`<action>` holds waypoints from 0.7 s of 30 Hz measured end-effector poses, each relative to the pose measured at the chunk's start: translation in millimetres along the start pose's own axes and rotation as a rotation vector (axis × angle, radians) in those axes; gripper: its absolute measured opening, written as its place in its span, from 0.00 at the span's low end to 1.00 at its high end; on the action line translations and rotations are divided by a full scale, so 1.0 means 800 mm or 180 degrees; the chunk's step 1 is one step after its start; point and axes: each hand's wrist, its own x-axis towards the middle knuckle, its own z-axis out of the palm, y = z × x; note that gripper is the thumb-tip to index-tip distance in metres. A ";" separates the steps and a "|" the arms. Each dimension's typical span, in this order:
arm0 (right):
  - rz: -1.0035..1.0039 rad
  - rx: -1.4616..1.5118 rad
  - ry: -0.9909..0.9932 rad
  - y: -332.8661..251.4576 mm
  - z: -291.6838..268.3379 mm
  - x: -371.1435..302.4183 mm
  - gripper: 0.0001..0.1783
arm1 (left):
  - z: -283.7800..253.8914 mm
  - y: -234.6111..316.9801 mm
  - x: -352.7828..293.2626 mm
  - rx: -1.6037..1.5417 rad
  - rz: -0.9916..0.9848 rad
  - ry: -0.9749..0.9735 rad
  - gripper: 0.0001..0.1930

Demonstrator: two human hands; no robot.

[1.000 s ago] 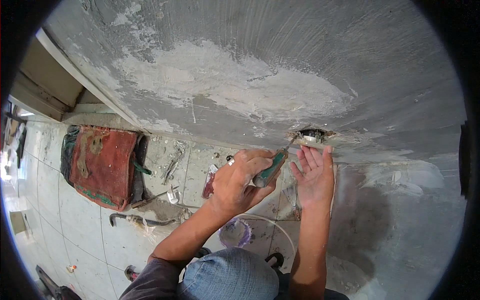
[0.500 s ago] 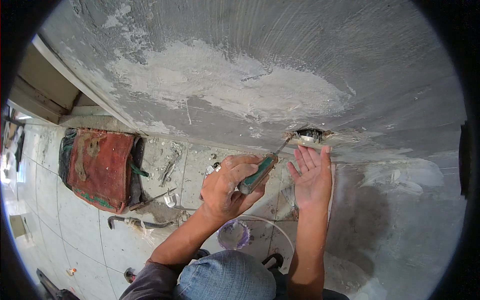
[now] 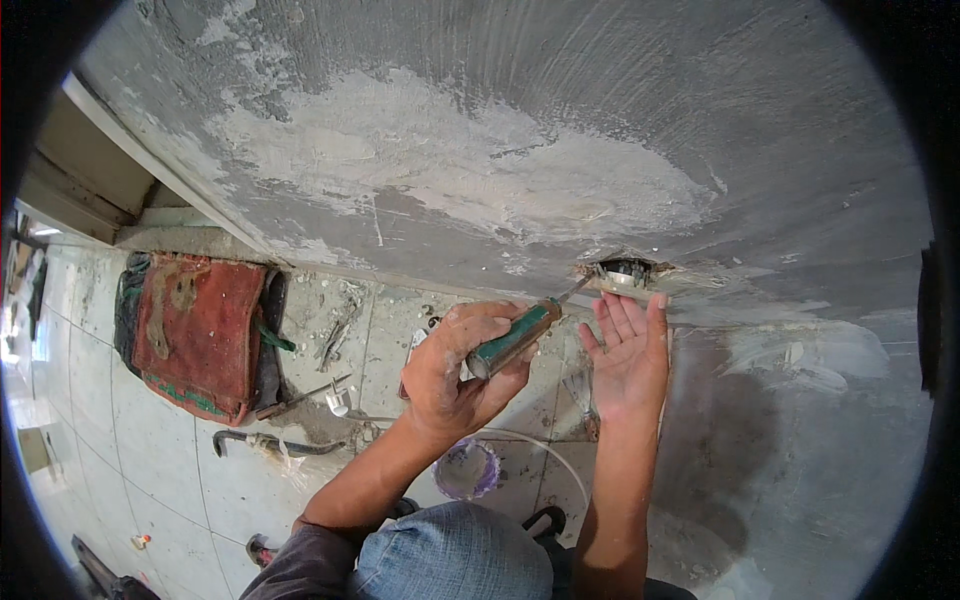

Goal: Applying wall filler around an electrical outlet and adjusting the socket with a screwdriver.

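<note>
My left hand (image 3: 460,370) grips a green-handled screwdriver (image 3: 515,338), its metal tip pointing up and right into a rough hole (image 3: 625,269) in the grey plastered wall (image 3: 560,110). Inside the hole a dark round fitting shows. My right hand (image 3: 630,355) is held open, palm facing me, fingers together and pointing up, just below the hole. It holds nothing.
On the tiled floor (image 3: 150,460) lie a red tool bag (image 3: 200,335), a dark curved bar (image 3: 270,442), scattered small tools (image 3: 335,395), a small purple tub (image 3: 467,468) and a thin white hose (image 3: 555,455). My denim-clad knee (image 3: 455,555) is at the bottom. A doorway (image 3: 75,180) is at left.
My left hand has slid down and left along the screwdriver, whose tip stays at the hole. My right hand has kept its place under the hole, opening a little flatter.
</note>
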 end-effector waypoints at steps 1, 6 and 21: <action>-0.0004 0.0000 -0.0008 0.000 0.000 0.000 0.53 | 0.000 -0.001 0.000 -0.0034 -0.0005 0.0008 0.21; -0.0025 -0.0013 -0.0041 0.000 0.000 0.000 0.53 | -0.001 -0.002 -0.004 -0.0100 -0.0095 0.0059 0.21; -0.0046 0.0005 -0.0048 0.002 0.001 0.000 0.53 | 0.002 -0.003 0.002 -0.0058 -0.0080 0.0073 0.21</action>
